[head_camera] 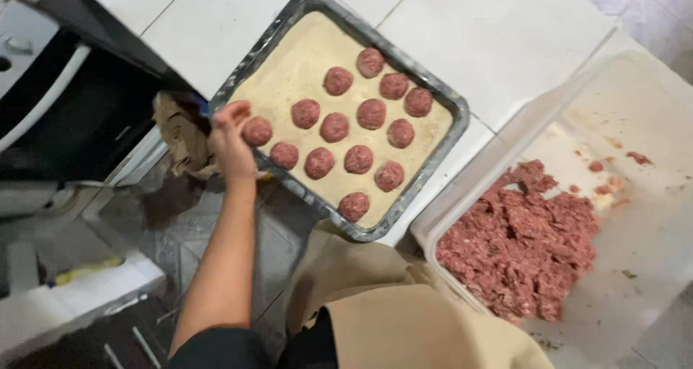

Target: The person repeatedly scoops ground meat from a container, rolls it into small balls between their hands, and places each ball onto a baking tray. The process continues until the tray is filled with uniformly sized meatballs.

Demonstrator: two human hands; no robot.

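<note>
My left hand (pixel 231 142) reaches up from the lower left to the near-left corner of a dark metal baking tray (pixel 404 61). A pale crumb layer covers the tray's bottom. The fingers curl round a raw meatball (pixel 257 132) that rests on that layer. Several more round meatballs (pixel 359 159) lie in rows across the tray. To the right stands a clear plastic tub (pixel 498 142) holding a heap of raw minced meat (pixel 520 239). My right hand is out of view.
The tray and tub sit on a white tiled counter (pixel 505 30), the tray overhanging its edge. A dark oven front (pixel 79 116) is at left, with a crumpled brown cloth (pixel 180 142) beside my hand. My beige apron (pixel 390 318) fills the bottom.
</note>
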